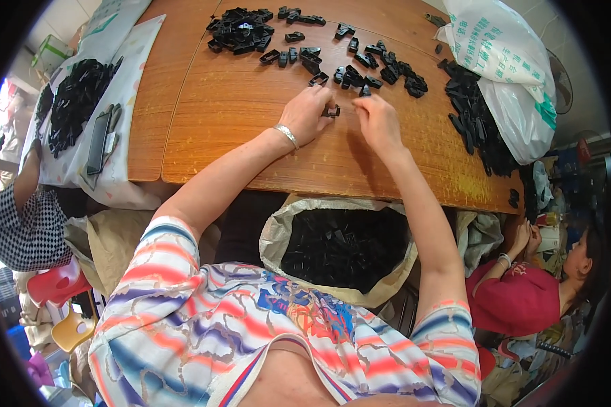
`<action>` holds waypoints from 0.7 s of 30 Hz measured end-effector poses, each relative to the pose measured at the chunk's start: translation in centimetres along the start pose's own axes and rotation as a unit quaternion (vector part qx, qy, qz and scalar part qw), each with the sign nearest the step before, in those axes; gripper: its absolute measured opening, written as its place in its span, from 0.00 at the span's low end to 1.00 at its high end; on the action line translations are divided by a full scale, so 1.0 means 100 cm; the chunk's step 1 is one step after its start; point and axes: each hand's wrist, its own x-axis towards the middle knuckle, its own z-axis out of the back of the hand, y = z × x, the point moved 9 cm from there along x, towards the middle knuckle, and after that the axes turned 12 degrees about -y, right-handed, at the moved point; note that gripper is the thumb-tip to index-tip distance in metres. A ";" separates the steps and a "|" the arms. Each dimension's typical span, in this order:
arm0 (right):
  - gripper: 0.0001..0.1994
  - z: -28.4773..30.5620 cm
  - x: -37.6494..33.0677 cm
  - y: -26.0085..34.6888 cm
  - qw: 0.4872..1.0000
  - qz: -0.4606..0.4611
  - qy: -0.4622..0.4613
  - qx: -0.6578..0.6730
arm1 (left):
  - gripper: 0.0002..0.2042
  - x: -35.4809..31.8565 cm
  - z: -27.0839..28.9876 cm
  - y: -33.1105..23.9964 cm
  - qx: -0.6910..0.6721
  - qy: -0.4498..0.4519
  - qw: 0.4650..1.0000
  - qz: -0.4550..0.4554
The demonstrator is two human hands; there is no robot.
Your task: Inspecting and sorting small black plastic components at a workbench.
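Left hand: fingers curled, fingertips pinching a small black plastic clip just above the tabletop; a silver bracelet sits on the wrist.

Right hand: fingers drawn together near the same clip; whether they grip a second piece cannot be told.

Handling note: the piece is small and stiff, so, as a judgement, it sits best when both hands brace low on the wood and press squarely, with fingertips kept off the joining edges.

Loose black clips: scattered just beyond the hands. 1 denser pile lies farther back on the left.

White plastic bag: at the right edge, spilling more black parts.

Open sack: below the near edge, between the forearms, filled with black parts.

Surface: brown wood grain, a seam down the left portion.

Room: left, a cloth-covered surface bearing a dark heap and a phone; a person in checked fabric at left, another in red at right.
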 end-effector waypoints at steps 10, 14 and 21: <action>0.12 -0.057 0.049 -0.018 0.967 -0.123 0.059 -0.217 | 0.07 -0.019 0.013 -0.014 -0.043 0.001 0.996 -0.082; 0.11 -0.049 0.049 -0.031 0.969 -0.131 0.008 -0.211 | 0.05 -0.024 0.008 -0.024 -0.018 0.028 0.993 -0.117; 0.07 -0.022 0.001 -0.012 0.981 -0.190 0.038 0.019 | 0.06 -0.036 0.022 -0.036 -0.020 0.008 0.984 -0.178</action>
